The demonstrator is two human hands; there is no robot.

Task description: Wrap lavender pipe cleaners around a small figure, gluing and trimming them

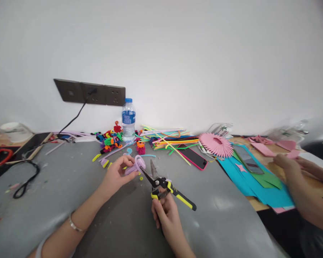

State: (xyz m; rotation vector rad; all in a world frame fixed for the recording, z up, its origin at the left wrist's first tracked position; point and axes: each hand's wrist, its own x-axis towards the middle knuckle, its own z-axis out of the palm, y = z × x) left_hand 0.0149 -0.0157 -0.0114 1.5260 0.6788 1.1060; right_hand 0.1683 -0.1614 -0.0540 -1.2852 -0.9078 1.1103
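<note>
My left hand pinches a coiled light-purple pipe cleaner piece above the grey table mat. My right hand is closed around black-and-yellow cutting pliers, held by the lower handle; the other handle sticks out to the right. Their blades are apart and point up and left, one of them close to the purple coil. Small yellow bits lie on the mat below the coil.
Behind are colorful fuzzy figures, a water bottle, pipe cleaners, a pink-cased phone and a pink paper fan. At right, another person's hands work near blue paper. Orange-handled scissors lie far left.
</note>
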